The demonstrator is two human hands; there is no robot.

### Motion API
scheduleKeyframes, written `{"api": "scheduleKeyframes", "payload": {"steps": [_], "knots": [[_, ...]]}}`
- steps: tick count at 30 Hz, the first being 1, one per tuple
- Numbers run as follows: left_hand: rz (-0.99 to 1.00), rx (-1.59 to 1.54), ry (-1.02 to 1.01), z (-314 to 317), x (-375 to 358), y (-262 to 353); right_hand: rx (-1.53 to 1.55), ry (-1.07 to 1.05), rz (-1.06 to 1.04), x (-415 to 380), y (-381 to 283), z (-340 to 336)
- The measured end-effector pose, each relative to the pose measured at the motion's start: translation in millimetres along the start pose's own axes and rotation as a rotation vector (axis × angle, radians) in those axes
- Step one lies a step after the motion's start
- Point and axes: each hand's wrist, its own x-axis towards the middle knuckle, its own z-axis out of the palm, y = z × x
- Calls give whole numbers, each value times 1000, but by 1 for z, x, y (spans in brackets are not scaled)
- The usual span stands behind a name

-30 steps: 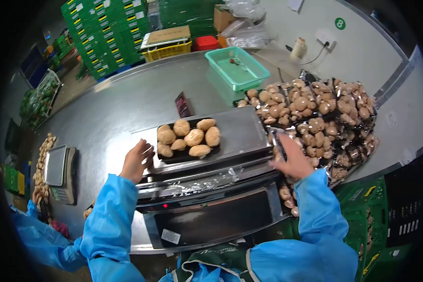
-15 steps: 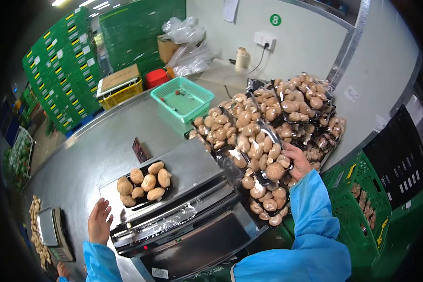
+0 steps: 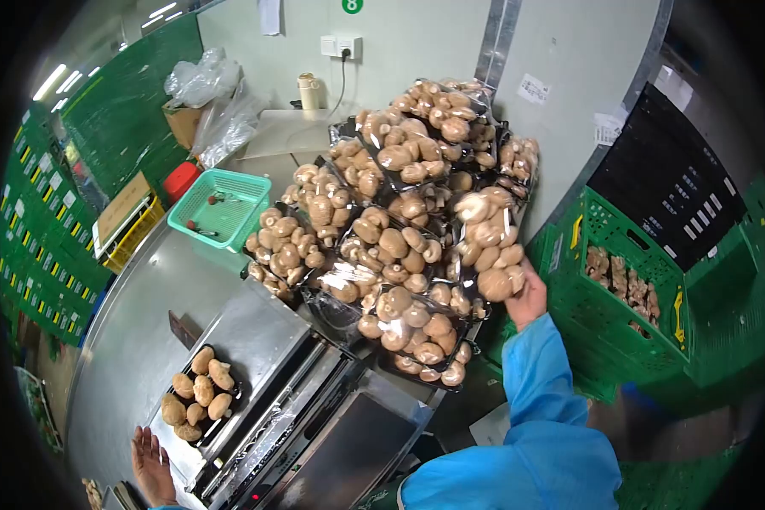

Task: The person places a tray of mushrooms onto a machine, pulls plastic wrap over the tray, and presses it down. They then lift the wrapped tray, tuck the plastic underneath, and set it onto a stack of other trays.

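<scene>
Our right hand is closed on a wrapped pack of mushrooms, holding it by the lower edge, tilted up, at the right side of the big pile of packs on the desk. Our left hand lies open and flat, holding nothing, at the near edge of the wrapping machine, just beside the black tray of loose mushrooms on its plate.

The risks we see are these. The pack is gripped at one end only — it may slip or its film may tear, and it could fall toward the green crate below on the right. The pile is high and steep; a push from the pack could make the neighbours slide down. The unwrapped tray sits near the plate's edge, so a careless move of the left hand could knock its mushrooms out.
</scene>
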Motion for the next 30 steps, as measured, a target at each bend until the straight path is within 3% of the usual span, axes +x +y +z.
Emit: {"api": "scheduleKeyframes", "payload": {"steps": [5,7,8,10,12,15,16,17,19,20,21,23,27,29,30], "knots": [[22,-4,-111,-22,30,-12,8,246,-155,70,-24,-58],[8,14,-83,-12,29,-11,26,149,-175,122,-1,-130],[1,18,-88,-11,29,-12,-136,322,-123,141,13,-136],[-17,19,-73,-11,25,-11,-273,383,-110,145,20,-127],[-40,31,-60,-16,23,-7,-180,482,-49,142,19,-111],[7,28,-61,-32,22,-7,-558,682,43,137,8,-143],[14,11,-66,-36,22,-8,-521,712,50,133,6,-146],[21,-8,-64,-41,18,-9,-623,562,-2,126,8,-152],[27,-32,-35,-44,12,-12,-220,541,85,124,4,-131],[21,-13,1,-44,11,-13,-223,464,60,132,8,-131],[13,7,32,-46,9,-16,-473,512,27,134,8,-128],[7,-2,71,-54,6,-21,-632,414,-23,142,11,-124],[-18,20,125,-67,2,-24,-823,381,-70,148,19,-145],[-30,-26,137,-76,6,-29,-1000,471,-24,145,12,-149],[-30,-29,118,-76,5,-32,-961,471,-22,159,-3,-188]]}}
